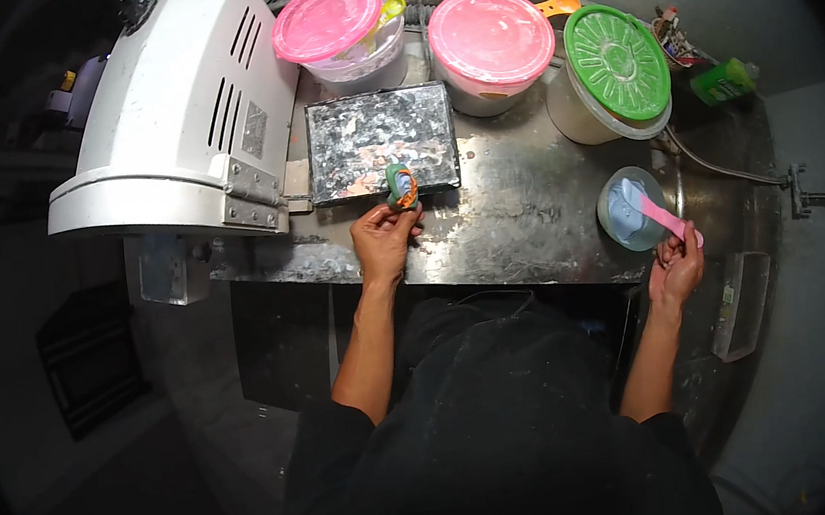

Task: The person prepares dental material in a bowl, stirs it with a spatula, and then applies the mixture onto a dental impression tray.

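My left hand (386, 246) pinches a small dental impression (403, 186), green outside and orange within, with pale blue paste inside it. The impression is at the front edge of a black, plaster-splattered block (382, 140); I cannot tell whether it touches it. My right hand (676, 270) is closed around the handle of a pink spatula (662, 215). The spatula's far end lies in pale blue paste (626, 213) inside a translucent mixing bowl (658, 193) at the right of the metal counter.
A large white machine (164, 93) fills the left. Along the back stand a pink-lidded tub (327, 20) with a yellow-green scoop, another pink-lidded tub (490, 38) with an orange scoop (559, 5), and a green-lidded tub (617, 65). A tap (813, 190) and clear tray (743, 308) are right.
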The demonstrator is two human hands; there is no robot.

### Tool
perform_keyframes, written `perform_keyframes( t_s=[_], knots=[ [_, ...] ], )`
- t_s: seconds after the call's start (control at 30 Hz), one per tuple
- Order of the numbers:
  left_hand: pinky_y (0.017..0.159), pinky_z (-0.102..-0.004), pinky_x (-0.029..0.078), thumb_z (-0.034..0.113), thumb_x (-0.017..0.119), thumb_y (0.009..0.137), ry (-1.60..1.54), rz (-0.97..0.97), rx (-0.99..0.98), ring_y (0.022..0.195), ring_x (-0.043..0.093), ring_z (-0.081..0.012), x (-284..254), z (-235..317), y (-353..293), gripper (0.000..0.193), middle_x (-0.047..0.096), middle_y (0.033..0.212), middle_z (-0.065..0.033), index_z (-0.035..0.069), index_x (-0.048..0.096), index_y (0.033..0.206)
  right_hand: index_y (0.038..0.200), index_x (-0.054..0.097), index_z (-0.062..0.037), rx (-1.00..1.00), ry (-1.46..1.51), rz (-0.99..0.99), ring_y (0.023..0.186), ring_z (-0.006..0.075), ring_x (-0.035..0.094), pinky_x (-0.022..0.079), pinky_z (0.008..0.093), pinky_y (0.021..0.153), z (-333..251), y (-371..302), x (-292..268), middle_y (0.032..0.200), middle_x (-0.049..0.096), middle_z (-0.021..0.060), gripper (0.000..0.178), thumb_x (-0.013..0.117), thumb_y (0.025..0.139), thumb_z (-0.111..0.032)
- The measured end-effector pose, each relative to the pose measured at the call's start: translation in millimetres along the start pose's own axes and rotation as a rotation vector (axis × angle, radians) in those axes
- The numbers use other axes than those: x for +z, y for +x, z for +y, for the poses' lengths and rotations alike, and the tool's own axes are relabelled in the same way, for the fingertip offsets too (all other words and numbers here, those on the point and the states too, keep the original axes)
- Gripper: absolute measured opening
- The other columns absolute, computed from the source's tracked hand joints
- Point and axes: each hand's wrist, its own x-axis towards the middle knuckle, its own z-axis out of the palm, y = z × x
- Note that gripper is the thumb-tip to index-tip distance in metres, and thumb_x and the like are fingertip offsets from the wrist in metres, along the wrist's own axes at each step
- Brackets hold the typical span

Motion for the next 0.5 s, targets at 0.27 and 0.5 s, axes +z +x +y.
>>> perform_keyframes(
  t_s=[0.27,0.5],
  knots=[
    [0.056,-0.0209,0.052,-0.002,0.071,0.085,-0.028,-0.057,-0.047,0.068,0.067,-0.0118,-3,1,2,0.01,0.071,0.08,-0.0109,-0.005,0.069,0.093,0.102,0.061,-0.0035,0.09,-0.133,-0.37,0.053,0.0055,0.05,0.037,0.0187,0.044,43,-67,144,0.073,0.059,0.0017,0.014,0.057,0.099,-0.017],
    [0.054,-0.0202,0.05,0.002,0.075,0.084,-0.092,-0.053,-0.07,0.06,0.063,-0.0094,0,4,-1,0.008,0.07,0.075,-0.0111,-0.002,0.067,0.083,0.101,0.063,-0.002,-0.025,-0.256,-0.526,0.056,0.0063,0.054,0.045,0.0208,0.05,69,-111,210,0.069,0.061,0.0029,0.012,0.063,0.096,-0.013]
  ],
)
